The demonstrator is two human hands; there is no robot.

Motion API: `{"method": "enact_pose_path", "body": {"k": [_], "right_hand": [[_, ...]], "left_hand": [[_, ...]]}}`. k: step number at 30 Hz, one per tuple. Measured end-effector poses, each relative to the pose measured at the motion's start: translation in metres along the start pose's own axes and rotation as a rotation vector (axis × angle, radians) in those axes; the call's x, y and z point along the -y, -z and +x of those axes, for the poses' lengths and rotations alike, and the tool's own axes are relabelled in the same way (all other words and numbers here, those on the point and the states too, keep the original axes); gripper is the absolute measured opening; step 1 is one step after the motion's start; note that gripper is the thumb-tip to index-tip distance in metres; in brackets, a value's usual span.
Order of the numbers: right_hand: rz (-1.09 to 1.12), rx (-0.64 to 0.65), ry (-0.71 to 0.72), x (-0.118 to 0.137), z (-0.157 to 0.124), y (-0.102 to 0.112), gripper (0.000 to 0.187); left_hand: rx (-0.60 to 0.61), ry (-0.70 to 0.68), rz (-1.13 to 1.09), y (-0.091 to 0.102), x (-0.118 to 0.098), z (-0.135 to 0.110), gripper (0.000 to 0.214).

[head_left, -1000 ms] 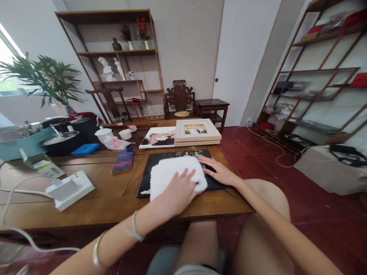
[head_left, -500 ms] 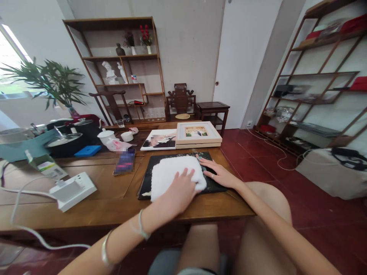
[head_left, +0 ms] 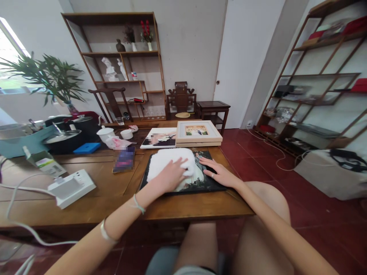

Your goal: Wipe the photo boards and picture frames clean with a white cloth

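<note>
A dark photo panel (head_left: 212, 186) lies flat near the table's front edge, with a picture of a pale dress and flowers on it. Over its left and middle part a fluffy white towel (head_left: 160, 162) is spread, hiding that side of the picture. My left hand (head_left: 171, 175) presses on the towel and holds its bunched right edge; the thumb side is partly hidden. On the panel's right part rests my right hand (head_left: 219, 172), open and flat with the fingers stretched out, a ring on one finger.
Behind the panel are a flat photo print (head_left: 153, 141) and a light-framed picture (head_left: 200, 139). Further left stand a phone (head_left: 124, 159), a white teapot (head_left: 106, 135), a blue box (head_left: 86, 148), dark pots (head_left: 64, 136) and a white power strip (head_left: 71, 189) with its cable.
My left hand has slid the towel to the left and slightly away from me, uncovering more of the picture's middle. My right hand has stayed in place on the panel.
</note>
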State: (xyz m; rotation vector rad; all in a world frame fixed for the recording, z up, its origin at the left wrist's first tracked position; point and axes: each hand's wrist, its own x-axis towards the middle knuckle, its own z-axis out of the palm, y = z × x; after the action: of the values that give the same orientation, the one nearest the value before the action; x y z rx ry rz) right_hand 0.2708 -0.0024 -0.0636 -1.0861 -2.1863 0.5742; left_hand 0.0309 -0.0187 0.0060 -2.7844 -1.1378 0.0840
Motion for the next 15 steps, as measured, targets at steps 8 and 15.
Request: {"method": "enact_pose_path", "body": {"k": [8, 15], "right_hand": [[0.015, -0.021, 0.01, 0.0, 0.0, -0.002, 0.043], [-0.008, -0.018, 0.0, 0.001, -0.001, -0.001, 0.043]], "left_hand": [[-0.075, 0.071, -0.012, -0.011, -0.011, -0.026, 0.028], [-0.143, 0.013, 0.023, -0.025, -0.063, -0.075, 0.017]]}}
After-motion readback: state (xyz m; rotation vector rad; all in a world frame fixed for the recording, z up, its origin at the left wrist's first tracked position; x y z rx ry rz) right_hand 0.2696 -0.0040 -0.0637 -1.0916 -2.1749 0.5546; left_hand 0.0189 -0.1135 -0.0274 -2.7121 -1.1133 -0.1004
